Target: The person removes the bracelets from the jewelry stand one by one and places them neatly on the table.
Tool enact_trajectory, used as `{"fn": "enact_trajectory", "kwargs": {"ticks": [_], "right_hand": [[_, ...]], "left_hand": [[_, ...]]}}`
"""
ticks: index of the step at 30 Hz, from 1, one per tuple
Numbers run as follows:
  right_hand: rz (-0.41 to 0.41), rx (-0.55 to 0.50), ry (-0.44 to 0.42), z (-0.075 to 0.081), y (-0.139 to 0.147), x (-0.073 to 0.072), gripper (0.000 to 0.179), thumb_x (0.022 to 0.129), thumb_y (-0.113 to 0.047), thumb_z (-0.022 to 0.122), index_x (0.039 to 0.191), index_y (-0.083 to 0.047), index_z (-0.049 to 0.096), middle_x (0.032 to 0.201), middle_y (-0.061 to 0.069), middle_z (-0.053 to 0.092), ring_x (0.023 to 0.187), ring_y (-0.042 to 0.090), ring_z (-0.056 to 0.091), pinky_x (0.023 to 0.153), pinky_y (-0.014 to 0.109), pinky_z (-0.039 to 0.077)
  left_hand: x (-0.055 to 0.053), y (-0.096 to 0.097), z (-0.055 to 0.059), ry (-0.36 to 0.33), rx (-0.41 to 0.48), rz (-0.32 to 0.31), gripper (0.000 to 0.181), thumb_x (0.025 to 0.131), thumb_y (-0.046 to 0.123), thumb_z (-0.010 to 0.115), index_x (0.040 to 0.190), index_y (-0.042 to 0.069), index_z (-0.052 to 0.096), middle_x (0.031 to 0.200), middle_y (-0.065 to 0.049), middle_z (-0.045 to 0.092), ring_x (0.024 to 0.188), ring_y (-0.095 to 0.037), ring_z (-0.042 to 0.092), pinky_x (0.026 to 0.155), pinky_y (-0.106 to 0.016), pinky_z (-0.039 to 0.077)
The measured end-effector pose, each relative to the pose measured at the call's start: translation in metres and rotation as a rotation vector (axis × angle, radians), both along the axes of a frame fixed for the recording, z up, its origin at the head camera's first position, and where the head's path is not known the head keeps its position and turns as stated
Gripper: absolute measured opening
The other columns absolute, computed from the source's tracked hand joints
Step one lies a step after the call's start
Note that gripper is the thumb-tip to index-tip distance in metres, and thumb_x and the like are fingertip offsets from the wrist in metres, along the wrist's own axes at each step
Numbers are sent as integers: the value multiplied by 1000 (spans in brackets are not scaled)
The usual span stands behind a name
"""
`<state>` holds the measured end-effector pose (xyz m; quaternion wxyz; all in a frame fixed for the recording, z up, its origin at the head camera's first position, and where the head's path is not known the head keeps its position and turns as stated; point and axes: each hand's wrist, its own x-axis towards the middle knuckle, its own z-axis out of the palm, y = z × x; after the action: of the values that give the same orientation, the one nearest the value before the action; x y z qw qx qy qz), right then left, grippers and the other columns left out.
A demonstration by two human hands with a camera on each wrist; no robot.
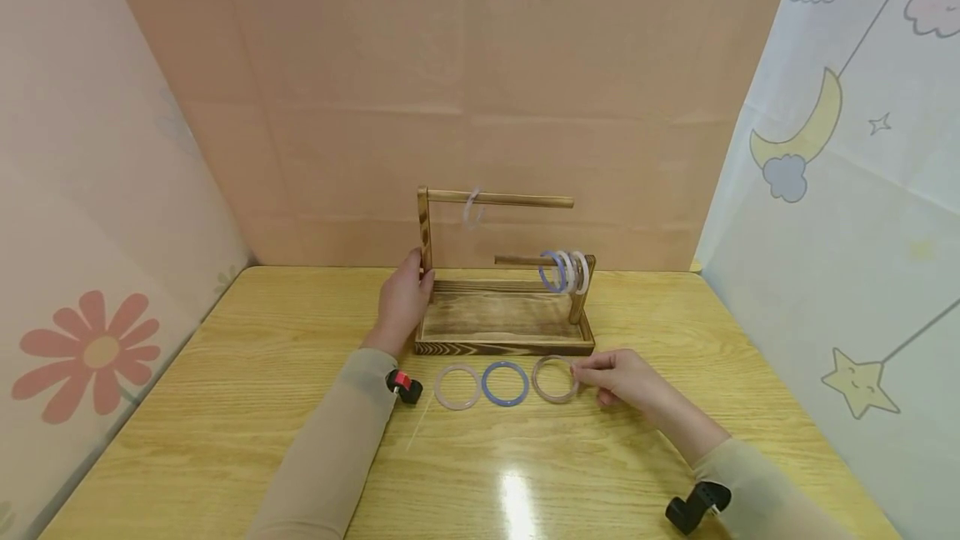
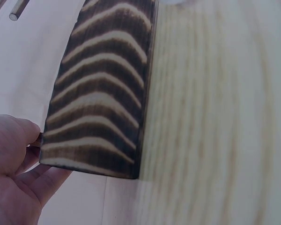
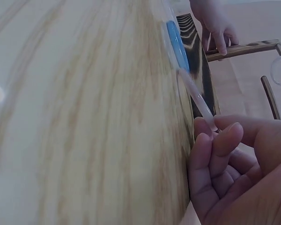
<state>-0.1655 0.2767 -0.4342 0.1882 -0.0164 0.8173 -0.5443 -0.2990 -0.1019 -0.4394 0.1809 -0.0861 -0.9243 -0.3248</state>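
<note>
A wooden bangle stand [image 1: 502, 348] with a tray base and two horizontal bars stands at the back of the table. My left hand [image 1: 402, 302] grips its left upright post [image 1: 425, 232], thumb in front. In front of the tray lie a pale pink bangle [image 1: 437, 390], a blue bangle [image 1: 484, 390] and a brownish translucent bangle [image 1: 535, 386]. Between thumb and fingers my right hand [image 1: 622, 375] pinches the right edge of the brownish bangle; the right wrist view shows that bangle [image 3: 196, 98] tilted, its near edge raised at the fingertips.
One pale bangle [image 1: 467, 208] hangs on the upper bar [image 1: 525, 200]. On the lower bar [image 1: 517, 260], a blue bangle [image 1: 562, 273] and several whitish bangles [image 1: 582, 273] hang near the right post. A backdrop [image 1: 480, 65] rises behind the table [image 1: 262, 373], with printed panels at both sides.
</note>
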Motion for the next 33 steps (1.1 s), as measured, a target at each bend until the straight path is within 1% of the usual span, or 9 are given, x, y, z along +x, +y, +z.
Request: {"fn": "enact_trajectory", "kwargs": {"ticks": [8, 12, 17, 22, 25, 29, 33], "right_hand": [[-40, 90, 20, -2, -4, 1, 28, 107, -22, 76, 123, 1, 81, 84, 7, 70, 56, 14, 51, 58, 31, 48], [-43, 114, 32, -3, -5, 0, 27, 107, -22, 76, 122, 1, 80, 92, 7, 72, 57, 14, 51, 58, 30, 46], [-46, 121, 29, -4, -5, 1, 25, 108, -21, 76, 120, 0, 81, 97, 7, 74, 57, 13, 52, 57, 28, 47], [-56, 121, 26, -3, -6, 1, 24, 106, -22, 78, 119, -2, 82, 97, 6, 75, 58, 12, 53, 58, 28, 49], [-58, 115, 26, -2, -6, 2, 24, 106, -22, 79, 120, -2, 82, 97, 7, 77, 58, 12, 54, 58, 28, 50], [-59, 115, 22, -1, -7, 2, 24, 105, -22, 79, 119, -3, 82, 97, 7, 77, 57, 12, 54, 57, 28, 49], [-62, 124, 22, -1, -8, 3, 23, 106, -21, 79, 119, -3, 83, 96, 6, 77, 57, 12, 54, 57, 28, 49]], "left_hand": [[0, 0, 0, -9, 6, -1, 41, 116, 19, 61, 150, -3, 54, 129, -24, 72, 110, -40, 75, 91, -56, 62], [-1, 0, -2, -7, 12, -1, 40, 115, 17, 62, 149, -3, 54, 129, -24, 73, 109, -40, 75, 91, -56, 62], [-1, 0, -2, 8, 9, -2, 41, 114, 16, 65, 149, -4, 55, 127, -25, 73, 107, -41, 76, 89, -56, 62], [-1, 0, -2, 14, 3, -3, 42, 114, 16, 65, 149, -5, 54, 126, -25, 73, 106, -41, 76, 87, -56, 62], [-1, 0, -2, 7, 3, -1, 43, 114, 17, 64, 150, -4, 54, 126, -25, 73, 105, -40, 76, 87, -56, 62], [-1, 0, -2, 4, 0, 0, 44, 114, 17, 64, 152, -4, 53, 127, -25, 73, 106, -40, 76, 87, -55, 62], [0, -1, -1, 17, -5, 0, 43, 115, 17, 64, 150, -4, 54, 127, -25, 73, 106, -40, 76, 87, -55, 62]]}}
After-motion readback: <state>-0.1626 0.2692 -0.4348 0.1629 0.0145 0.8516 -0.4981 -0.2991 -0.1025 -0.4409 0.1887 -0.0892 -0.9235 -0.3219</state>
